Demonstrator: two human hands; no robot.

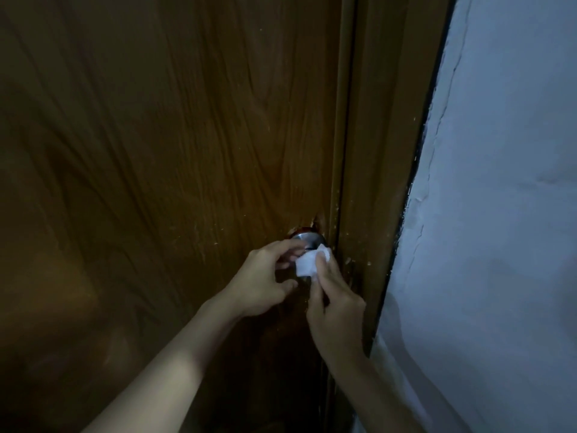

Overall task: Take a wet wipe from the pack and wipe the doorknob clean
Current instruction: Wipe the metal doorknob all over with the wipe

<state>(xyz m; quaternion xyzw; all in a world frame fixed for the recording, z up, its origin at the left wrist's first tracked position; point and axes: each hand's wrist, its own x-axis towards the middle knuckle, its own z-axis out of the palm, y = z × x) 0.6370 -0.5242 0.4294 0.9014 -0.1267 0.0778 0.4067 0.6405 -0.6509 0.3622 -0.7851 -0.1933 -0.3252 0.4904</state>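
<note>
Wiping the doorknob with both my hands at the door's edge

My right hand [335, 303] pinches the white wet wipe [312, 260] against the metal doorknob [304, 239]; my left hand [265, 276] curls loosely, fingertips touching the knob, gripping nothing I can see.

Warm brown door [175, 145] fills the left, streaked all over with darker wavy wood grain. Same brown on the frame [384, 151] to its right. Silver-grey metal doorknob [304, 239], with a plain white wipe [307, 262] against it. On the far right, a pale bluish-white wall [505, 198], edged black along the frame.
</note>
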